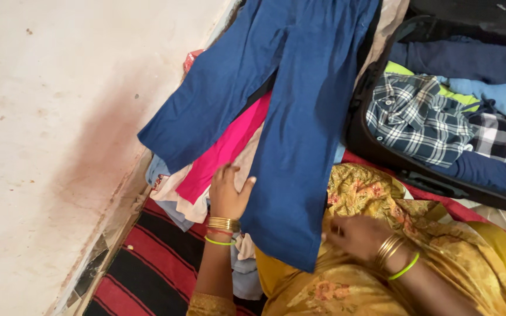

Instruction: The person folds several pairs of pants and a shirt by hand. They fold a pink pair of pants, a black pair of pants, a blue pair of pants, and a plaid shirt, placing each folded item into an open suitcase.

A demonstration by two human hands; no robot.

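In the head view, the blue trousers (288, 117) lie spread flat and unfolded over the heap of clothes (206, 175) near the wall, beside the open suitcase (382, 155), which already holds folded garments. The left hand (228, 193) rests open on the heap at one trouser leg. The right hand (355, 234) touches the hem of that leg; I cannot tell whether it grips.

Soft, even daylight across the scene, no glare anywhere; the pale wall (48, 146) takes a broad dim shadow near its base; the blue trousers (288, 117) read sharp, folds gently shaded; the open suitcase (382, 146) interior sits darker; slight softness on the right hand (355, 234), lower edge.
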